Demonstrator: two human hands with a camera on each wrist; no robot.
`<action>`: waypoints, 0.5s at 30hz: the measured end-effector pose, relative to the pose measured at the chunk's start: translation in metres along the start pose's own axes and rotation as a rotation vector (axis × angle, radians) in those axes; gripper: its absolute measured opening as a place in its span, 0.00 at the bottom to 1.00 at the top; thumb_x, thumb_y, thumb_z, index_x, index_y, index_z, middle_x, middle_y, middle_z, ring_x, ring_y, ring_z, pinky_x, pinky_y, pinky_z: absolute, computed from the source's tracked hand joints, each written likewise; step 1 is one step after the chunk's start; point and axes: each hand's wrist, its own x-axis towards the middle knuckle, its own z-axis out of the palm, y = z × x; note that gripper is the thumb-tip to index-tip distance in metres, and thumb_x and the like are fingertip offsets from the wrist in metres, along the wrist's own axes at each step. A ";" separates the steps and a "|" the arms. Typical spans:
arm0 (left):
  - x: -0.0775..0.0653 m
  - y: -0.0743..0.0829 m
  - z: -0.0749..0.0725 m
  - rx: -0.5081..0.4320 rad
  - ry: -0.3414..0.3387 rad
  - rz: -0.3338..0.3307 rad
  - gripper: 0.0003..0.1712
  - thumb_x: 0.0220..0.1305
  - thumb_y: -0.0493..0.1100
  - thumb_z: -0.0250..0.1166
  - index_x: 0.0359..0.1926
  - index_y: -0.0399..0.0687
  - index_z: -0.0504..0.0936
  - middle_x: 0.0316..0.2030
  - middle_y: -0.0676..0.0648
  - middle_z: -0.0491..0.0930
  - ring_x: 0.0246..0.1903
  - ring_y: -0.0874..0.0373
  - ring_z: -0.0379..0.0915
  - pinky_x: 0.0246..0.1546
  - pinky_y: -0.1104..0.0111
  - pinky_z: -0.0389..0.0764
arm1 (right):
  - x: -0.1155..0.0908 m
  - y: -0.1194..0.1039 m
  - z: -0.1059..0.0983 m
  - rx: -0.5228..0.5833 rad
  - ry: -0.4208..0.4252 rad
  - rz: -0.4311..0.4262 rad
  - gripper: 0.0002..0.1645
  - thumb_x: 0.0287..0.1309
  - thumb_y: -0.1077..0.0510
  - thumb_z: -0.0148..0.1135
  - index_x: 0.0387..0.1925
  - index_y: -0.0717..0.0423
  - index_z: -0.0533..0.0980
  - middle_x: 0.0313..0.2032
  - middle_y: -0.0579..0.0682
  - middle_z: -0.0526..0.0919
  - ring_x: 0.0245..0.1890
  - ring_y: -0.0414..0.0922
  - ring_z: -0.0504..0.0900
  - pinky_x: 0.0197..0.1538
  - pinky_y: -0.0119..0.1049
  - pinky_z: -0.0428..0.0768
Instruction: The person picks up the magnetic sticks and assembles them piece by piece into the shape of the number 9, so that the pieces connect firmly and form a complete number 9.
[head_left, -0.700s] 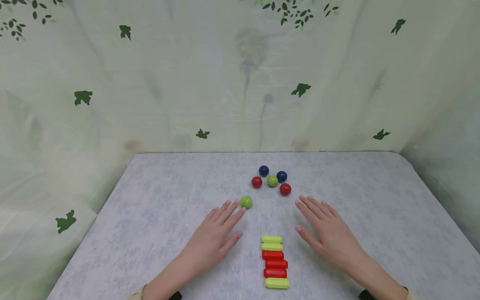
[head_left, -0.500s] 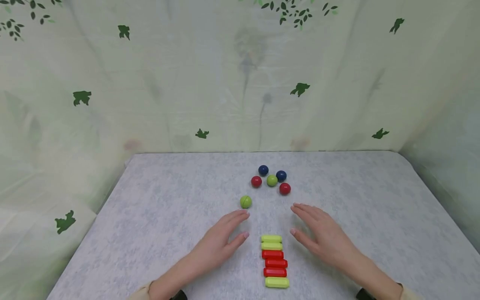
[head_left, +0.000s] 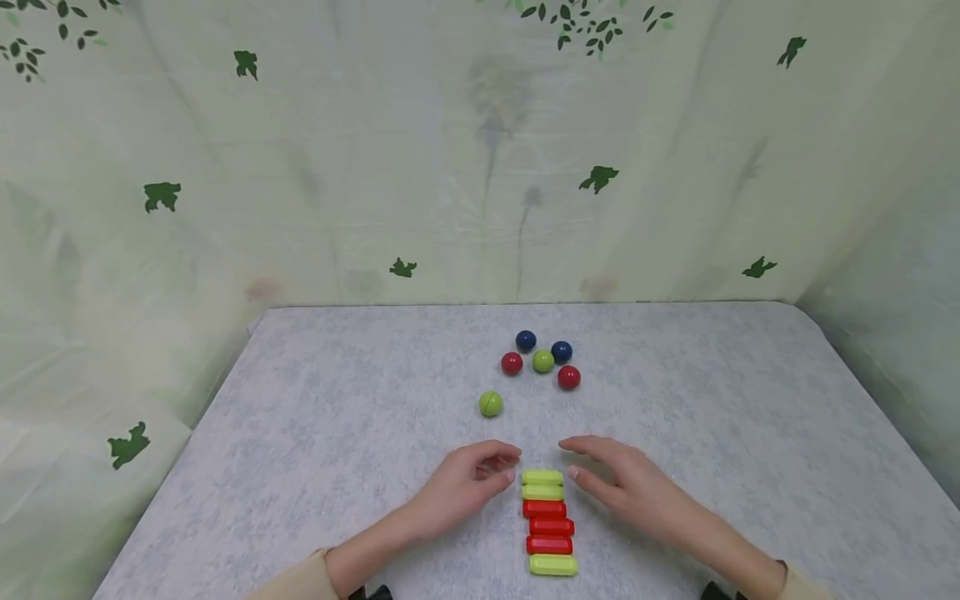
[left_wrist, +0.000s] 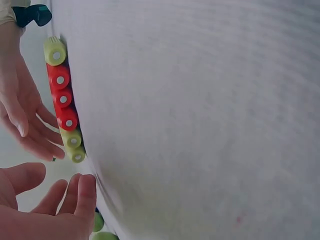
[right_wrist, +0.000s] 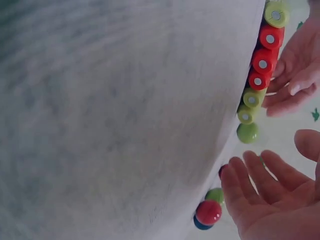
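Observation:
A row of yellow-green and red toy bars runs toward me in the head view, with a yellow-green bar (head_left: 542, 477) at its far end and a red bar (head_left: 551, 527) mid-row. Pale silvery discs mark the bar ends in both wrist views, as on the red bar (left_wrist: 63, 99). My left hand (head_left: 465, 487) hovers just left of the far end, fingers bent loosely with nothing between them. Opposite it, my right hand (head_left: 626, 483) reaches in from the right, fingers extended and holding nothing. Both sets of fingertips come close to the far yellow-green bars.
Beyond the hands lies a lone green ball (head_left: 491, 404). Farther back is a loose cluster with a red ball (head_left: 569, 377), a blue ball (head_left: 526, 340) and several others. A pale cloth backdrop (head_left: 450, 167) rises behind the grey table (head_left: 337, 375).
Both hands have drawn back toward me and inward, closing in on the far end of the bar row. The left fingers have bent more. Bars and balls stay put.

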 end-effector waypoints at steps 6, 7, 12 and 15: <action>0.006 0.001 0.006 -0.042 -0.031 -0.028 0.15 0.64 0.37 0.64 0.52 0.44 0.82 0.41 0.53 0.80 0.37 0.58 0.75 0.40 0.70 0.77 | 0.007 0.006 0.000 0.093 -0.114 -0.050 0.21 0.66 0.51 0.62 0.59 0.50 0.76 0.53 0.42 0.80 0.48 0.41 0.78 0.50 0.36 0.78; 0.007 0.002 0.007 -0.039 -0.036 -0.029 0.15 0.63 0.36 0.65 0.51 0.44 0.82 0.40 0.53 0.80 0.36 0.58 0.75 0.38 0.70 0.77 | 0.008 0.007 0.000 0.102 -0.123 -0.056 0.21 0.66 0.52 0.62 0.58 0.50 0.76 0.52 0.41 0.80 0.46 0.40 0.78 0.50 0.35 0.78; 0.014 0.001 0.009 0.005 -0.036 -0.005 0.14 0.61 0.38 0.67 0.49 0.45 0.84 0.36 0.55 0.79 0.34 0.60 0.74 0.35 0.71 0.76 | 0.015 0.010 0.001 0.094 -0.146 -0.098 0.17 0.65 0.54 0.63 0.55 0.48 0.79 0.46 0.37 0.80 0.43 0.39 0.78 0.47 0.34 0.77; 0.018 0.000 0.010 0.038 -0.031 0.006 0.12 0.60 0.39 0.69 0.46 0.47 0.85 0.34 0.56 0.78 0.33 0.61 0.73 0.34 0.71 0.75 | 0.019 0.011 0.001 0.071 -0.159 -0.116 0.15 0.65 0.55 0.63 0.52 0.45 0.80 0.42 0.36 0.79 0.41 0.40 0.76 0.45 0.33 0.77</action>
